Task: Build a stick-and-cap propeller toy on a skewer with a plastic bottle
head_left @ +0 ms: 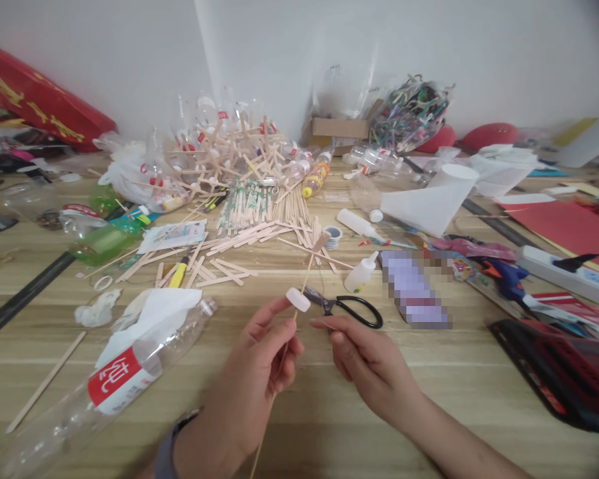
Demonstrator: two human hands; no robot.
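A thin wooden skewer [265, 436] is pinched in my left hand [267, 356] and slants up to the right. It passes by a white bottle cap [298, 299] just above the fingertips, and a flat wooden stick [320, 243] sits at its upper end. My right hand [367, 359] is close beside on the right, its index finger stretched toward the skewer without touching it; thumb and curled fingers are below, and whether they hold anything is unclear. Black-handled scissors [359, 311] lie on the table just behind my right hand.
A clear plastic bottle [144, 379] lies at the left. Further back are loose craft sticks [249, 239], a small glue bottle [362, 273], a tape roll [332, 237] and a white paper cone [434, 199]. A blue glue gun [506, 278] and a red-black case [559, 372] are right.
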